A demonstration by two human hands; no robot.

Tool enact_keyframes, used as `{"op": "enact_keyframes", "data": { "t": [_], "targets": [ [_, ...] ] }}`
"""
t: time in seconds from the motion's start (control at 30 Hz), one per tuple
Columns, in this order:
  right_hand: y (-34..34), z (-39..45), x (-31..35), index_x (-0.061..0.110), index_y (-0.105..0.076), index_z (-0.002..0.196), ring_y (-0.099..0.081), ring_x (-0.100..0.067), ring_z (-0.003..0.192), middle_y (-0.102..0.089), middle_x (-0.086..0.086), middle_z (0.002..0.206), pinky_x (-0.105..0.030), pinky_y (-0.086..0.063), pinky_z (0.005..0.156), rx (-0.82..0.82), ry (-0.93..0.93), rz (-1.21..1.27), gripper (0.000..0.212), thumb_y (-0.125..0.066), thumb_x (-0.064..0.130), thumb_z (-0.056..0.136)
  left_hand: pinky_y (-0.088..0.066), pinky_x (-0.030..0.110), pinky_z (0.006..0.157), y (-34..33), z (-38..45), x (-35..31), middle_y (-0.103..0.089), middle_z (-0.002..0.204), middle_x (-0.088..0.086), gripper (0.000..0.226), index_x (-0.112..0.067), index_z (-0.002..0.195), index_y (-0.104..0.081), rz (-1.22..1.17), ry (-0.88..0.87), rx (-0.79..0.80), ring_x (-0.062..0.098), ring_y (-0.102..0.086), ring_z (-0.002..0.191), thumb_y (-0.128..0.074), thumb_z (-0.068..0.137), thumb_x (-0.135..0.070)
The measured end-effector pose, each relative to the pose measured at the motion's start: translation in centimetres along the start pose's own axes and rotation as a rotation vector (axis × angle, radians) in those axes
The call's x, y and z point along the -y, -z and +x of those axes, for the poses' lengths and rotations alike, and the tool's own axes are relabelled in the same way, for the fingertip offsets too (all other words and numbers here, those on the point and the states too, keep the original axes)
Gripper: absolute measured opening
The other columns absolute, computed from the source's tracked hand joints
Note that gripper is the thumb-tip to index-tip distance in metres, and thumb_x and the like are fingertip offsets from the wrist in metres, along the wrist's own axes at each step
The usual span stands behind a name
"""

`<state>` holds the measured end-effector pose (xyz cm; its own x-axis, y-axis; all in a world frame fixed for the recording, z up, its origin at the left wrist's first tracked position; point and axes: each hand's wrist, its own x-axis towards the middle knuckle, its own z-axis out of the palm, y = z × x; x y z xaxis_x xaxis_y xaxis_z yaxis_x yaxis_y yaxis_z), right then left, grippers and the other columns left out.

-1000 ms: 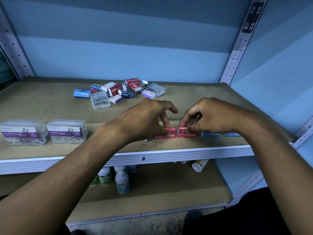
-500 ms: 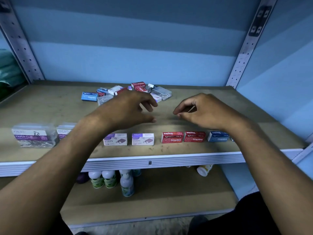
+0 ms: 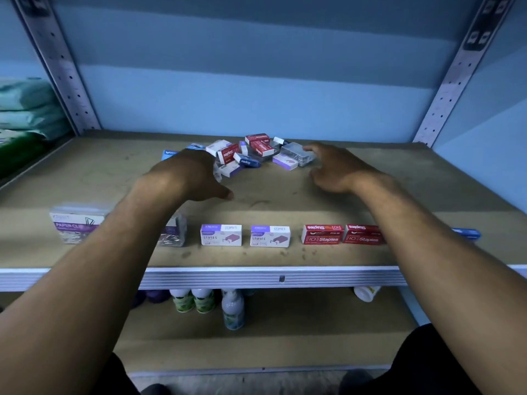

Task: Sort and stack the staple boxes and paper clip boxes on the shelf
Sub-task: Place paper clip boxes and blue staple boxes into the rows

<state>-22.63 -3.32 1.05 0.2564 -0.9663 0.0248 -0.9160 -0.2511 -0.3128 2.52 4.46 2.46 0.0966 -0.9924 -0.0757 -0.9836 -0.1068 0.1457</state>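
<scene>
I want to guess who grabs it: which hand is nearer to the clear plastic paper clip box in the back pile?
Right. The right hand has its fingers at the clear plastic paper clip box; the left hand is across the pile, well to its left.

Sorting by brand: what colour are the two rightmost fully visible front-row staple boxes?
Red staple boxes, white lettering; head view.

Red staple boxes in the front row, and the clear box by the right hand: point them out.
Left red staple box (image 3: 322,234), head view, front label.
Right red staple box (image 3: 362,235), head view, front label.
Clear box (image 3: 295,153), head view, top lid.
</scene>
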Motion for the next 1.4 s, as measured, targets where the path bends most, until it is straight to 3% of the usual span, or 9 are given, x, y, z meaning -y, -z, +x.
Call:
{"op": "enact_keyframes", "data": {
  "t": [0.17, 0.37, 0.57, 0.73, 0.83, 0.93, 1.07, 1.2, 1.4],
  "targets": [
    [-0.7, 0.4, 0.7, 0.030, -0.026, 0.157, -0.044, -0.027, 0.138, -0.040, -0.007, 0.157, -0.033, -0.042, 0.105, 0.101, -0.013, -0.031, 0.073, -0.047, 0.012, 0.089, -0.042, 0.030, 0.093, 0.1, -0.1, 0.0, -0.055, 0.137, 0.007, 0.068, -0.019, 0.133, -0.056, 0.003, 0.025, 0.029, 0.026, -0.052, 0.122, -0.070, 0.078, -0.057],
    [-0.2, 0.6, 1.0, 0.023, -0.043, 0.149, -0.043, -0.029, 0.137, -0.042, -0.009, 0.153, -0.039, -0.040, 0.111, 0.045, -0.011, -0.078, 0.064, -0.050, 0.012, 0.087, -0.041, 0.032, 0.099, 0.1, -0.9, -0.6, -0.048, 0.143, 0.008, 0.075, -0.018, 0.138, -0.052, 0.002, -0.005, 0.004, 0.026, -0.048, 0.127, -0.071, 0.077, -0.058],
    [0.3, -0.7, 0.3, 0.025, -0.060, 0.129, -0.051, -0.021, 0.127, -0.050, -0.002, 0.142, -0.031, -0.045, 0.102, -0.041, -0.013, -0.055, 0.045, -0.060, 0.014, 0.085, -0.036, 0.029, 0.103, 0.2, -2.1, -1.4, -0.041, 0.148, 0.009, 0.073, -0.018, 0.140, -0.049, 0.040, -0.100, -0.003, 0.023, -0.039, 0.135, -0.062, 0.082, -0.060],
    [0.6, -1.7, -0.5, 0.025, -0.067, 0.086, -0.062, -0.017, 0.106, -0.066, 0.004, 0.108, -0.029, -0.052, 0.089, -0.119, 0.006, -0.025, 0.009, -0.072, 0.022, 0.079, -0.034, 0.029, 0.105, 0.1, -2.4, -1.2, -0.044, 0.146, 0.002, 0.067, -0.026, 0.138, -0.052, 0.047, -0.167, -0.018, 0.019, -0.039, 0.135, -0.068, 0.080, -0.054],
    [1.1, -2.4, -0.5, 0.017, -0.070, 0.075, -0.066, -0.017, 0.088, -0.071, 0.003, 0.086, -0.034, -0.057, 0.079, -0.142, -0.011, -0.051, 0.013, -0.079, 0.027, 0.074, -0.037, 0.029, 0.102, 0.1, -2.5, -1.3, -0.051, 0.140, -0.002, 0.060, -0.030, 0.134, -0.057, 0.032, -0.193, -0.043, 0.018, -0.045, 0.130, -0.071, 0.079, -0.050],
    [1.4, -3.1, -0.6, 0.015, -0.070, 0.070, -0.066, -0.012, 0.080, -0.070, 0.007, 0.075, -0.026, -0.050, 0.063, -0.128, -0.001, -0.015, 0.019, -0.086, 0.024, 0.068, -0.041, 0.029, 0.095, 0.0, -2.7, -1.5, -0.059, 0.128, -0.004, 0.052, -0.031, 0.126, -0.063, 0.012, -0.216, -0.074, 0.017, -0.052, 0.117, -0.075, 0.077, -0.046],
    [1.5, -4.0, -0.8, 0.021, -0.074, 0.085, -0.064, -0.010, 0.084, -0.068, 0.008, 0.087, -0.019, -0.043, 0.062, -0.137, 0.049, 0.099, 0.023, -0.089, 0.025, 0.068, -0.037, 0.023, 0.076, 0.0, -2.6, -1.4, -0.062, 0.108, -0.007, 0.045, -0.029, 0.113, -0.066, -0.069, -0.258, -0.129, 0.011, -0.050, 0.091, -0.082, 0.072, -0.039],
    [1.5, -4.6, -0.6, 0.030, -0.074, 0.096, -0.063, -0.009, 0.094, -0.066, 0.009, 0.103, -0.024, -0.050, 0.078, -0.098, 0.048, 0.131, 0.036, -0.091, 0.038, 0.066, -0.038, 0.022, 0.080, -0.3, -2.3, -1.0, -0.061, 0.117, -0.006, 0.051, -0.029, 0.116, -0.066, -0.131, -0.306, -0.175, 0.010, -0.052, 0.098, -0.085, 0.070, -0.030],
    [1.3, -4.5, -0.2, 0.030, -0.076, 0.099, -0.063, -0.008, 0.095, -0.068, 0.007, 0.108, -0.022, -0.047, 0.079, -0.093, 0.054, 0.102, 0.024, -0.083, 0.028, 0.077, -0.042, 0.025, 0.085, -1.2, -1.7, -1.1, -0.063, 0.118, -0.009, 0.049, -0.030, 0.112, -0.066, -0.181, -0.308, -0.163, 0.013, -0.053, 0.108, -0.087, 0.069, -0.024]
  ]
}}
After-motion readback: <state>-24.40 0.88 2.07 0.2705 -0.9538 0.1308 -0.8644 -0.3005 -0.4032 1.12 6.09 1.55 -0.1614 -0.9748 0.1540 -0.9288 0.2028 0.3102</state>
